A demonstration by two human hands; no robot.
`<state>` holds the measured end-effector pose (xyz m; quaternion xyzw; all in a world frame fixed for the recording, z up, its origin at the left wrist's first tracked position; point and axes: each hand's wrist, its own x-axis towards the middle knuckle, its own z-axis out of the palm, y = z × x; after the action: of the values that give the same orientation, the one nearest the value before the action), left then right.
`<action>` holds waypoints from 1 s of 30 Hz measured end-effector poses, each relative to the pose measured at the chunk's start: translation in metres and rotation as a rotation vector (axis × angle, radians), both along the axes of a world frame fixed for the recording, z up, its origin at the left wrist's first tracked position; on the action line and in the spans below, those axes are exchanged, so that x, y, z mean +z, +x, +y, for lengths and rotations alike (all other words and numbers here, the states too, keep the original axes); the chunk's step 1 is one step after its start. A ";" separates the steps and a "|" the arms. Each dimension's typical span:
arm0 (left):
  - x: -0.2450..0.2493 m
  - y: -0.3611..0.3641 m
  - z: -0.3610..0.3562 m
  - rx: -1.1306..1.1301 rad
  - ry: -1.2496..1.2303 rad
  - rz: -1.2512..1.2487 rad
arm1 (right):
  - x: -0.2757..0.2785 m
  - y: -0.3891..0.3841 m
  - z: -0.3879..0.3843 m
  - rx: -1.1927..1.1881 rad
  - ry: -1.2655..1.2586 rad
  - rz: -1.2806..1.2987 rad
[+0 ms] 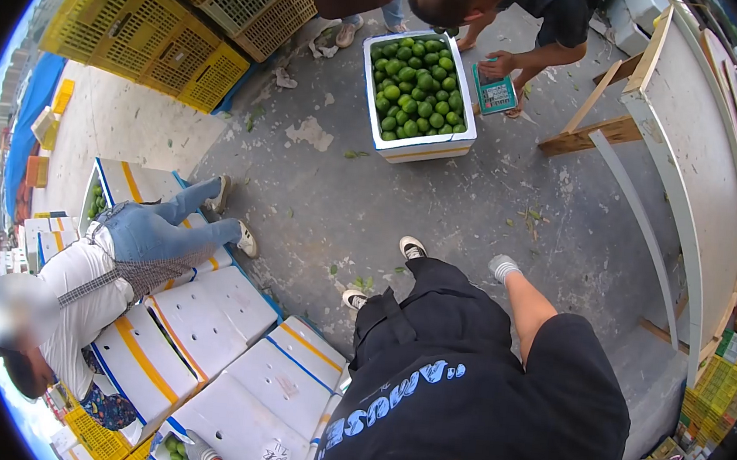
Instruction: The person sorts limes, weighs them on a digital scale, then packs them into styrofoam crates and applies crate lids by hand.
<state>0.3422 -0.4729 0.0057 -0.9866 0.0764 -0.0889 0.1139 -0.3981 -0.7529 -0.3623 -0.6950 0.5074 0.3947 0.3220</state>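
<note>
Fingers (202, 453) beside boxed green limes (177, 457)

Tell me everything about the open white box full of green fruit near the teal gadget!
The box is white, rectangular and looks like foam, with a thick rim and no lid on. Blue shows along its inside edge, and a yellowish band runs across its near side. Round, shiny fruit, dark to light green, fills it to the top. It sits upright, just left of the teal gadget. I can't tell whether they touch, or whether it rests straight on the floor.
</note>
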 end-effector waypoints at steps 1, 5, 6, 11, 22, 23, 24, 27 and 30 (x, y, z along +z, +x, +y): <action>-0.002 0.004 0.005 -0.017 0.006 0.005 | 0.005 0.001 -0.001 -0.040 -0.008 0.000; 0.004 -0.003 0.000 -0.025 0.032 0.063 | 0.009 0.006 0.001 -0.113 -0.029 0.001; 0.005 -0.010 -0.004 -0.027 0.024 0.056 | 0.005 0.005 0.002 -0.063 -0.028 -0.002; 0.012 -0.021 -0.013 -0.055 0.017 0.047 | -0.021 -0.004 0.009 0.024 -0.043 -0.028; 0.019 -0.029 -0.025 -0.089 0.327 -0.058 | -0.059 -0.012 0.015 0.027 -0.055 -0.006; 0.023 -0.037 -0.033 -0.068 0.343 -0.063 | -0.063 -0.014 0.016 0.051 -0.053 0.017; 0.026 -0.043 -0.039 -0.046 0.359 -0.068 | -0.063 -0.014 0.016 0.060 -0.047 0.027; 0.011 -0.018 -0.015 0.032 0.151 -0.002 | -0.057 -0.010 0.013 0.036 -0.050 0.016; 0.007 -0.008 -0.007 0.067 0.043 0.039 | -0.047 -0.006 0.006 -0.009 -0.056 0.009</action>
<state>0.3337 -0.4797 0.0123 -0.9874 0.0476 -0.0641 0.1365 -0.4039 -0.7469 -0.4095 -0.6996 0.5228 0.3819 0.3022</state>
